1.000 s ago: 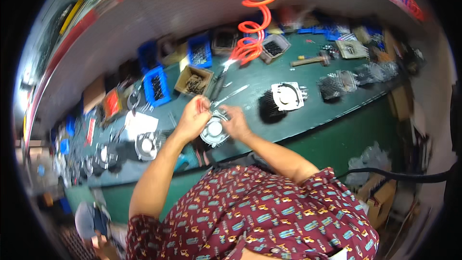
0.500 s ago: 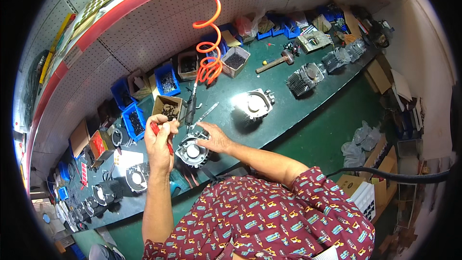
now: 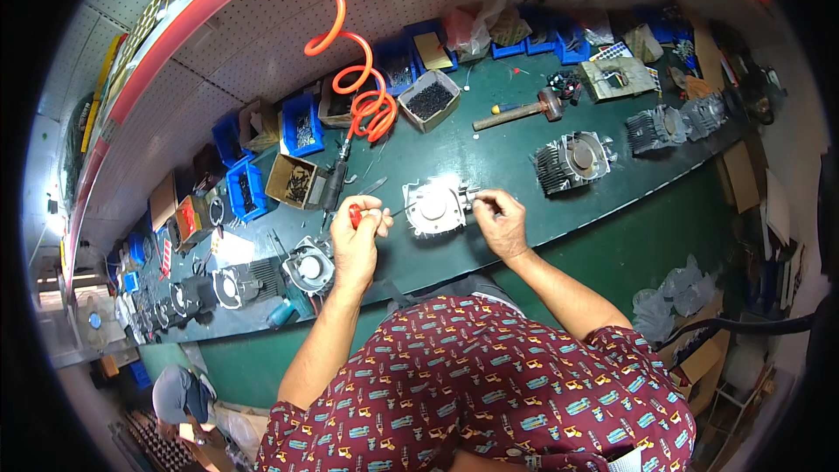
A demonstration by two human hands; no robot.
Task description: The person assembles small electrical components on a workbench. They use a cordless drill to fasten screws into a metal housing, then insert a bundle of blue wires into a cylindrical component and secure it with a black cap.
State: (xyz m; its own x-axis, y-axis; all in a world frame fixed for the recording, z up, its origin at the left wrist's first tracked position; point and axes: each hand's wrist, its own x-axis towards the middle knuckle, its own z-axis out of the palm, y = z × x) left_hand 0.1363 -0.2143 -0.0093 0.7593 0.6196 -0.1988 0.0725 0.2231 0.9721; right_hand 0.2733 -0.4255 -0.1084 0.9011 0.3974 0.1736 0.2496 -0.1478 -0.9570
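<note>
In my left hand (image 3: 357,243) is a red-handled screwdriver (image 3: 355,215); the fingers wrap its handle and a thin dark shaft points right. Just beyond the shaft's end, a silver metal casting (image 3: 434,208) with a round bright middle lies on the bench. My right hand (image 3: 502,224) is at the casting's right side, thumb and fingers pinched close to its small projecting parts. What those fingers hold, if anything, is too small to make out. A similar casting (image 3: 308,265) rests to the left of my left hand.
On the green bench (image 3: 489,157) lie a hammer (image 3: 520,114) and more finned castings (image 3: 572,163). Blue bins (image 3: 301,125) and a box of dark small parts (image 3: 429,100) line the back. An orange coiled hose (image 3: 371,109) hangs down to an air tool (image 3: 336,182).
Both hands have left the casting on the left and come to the one farther right. The screwdriver moved along in my left hand. My head view has shifted too.
</note>
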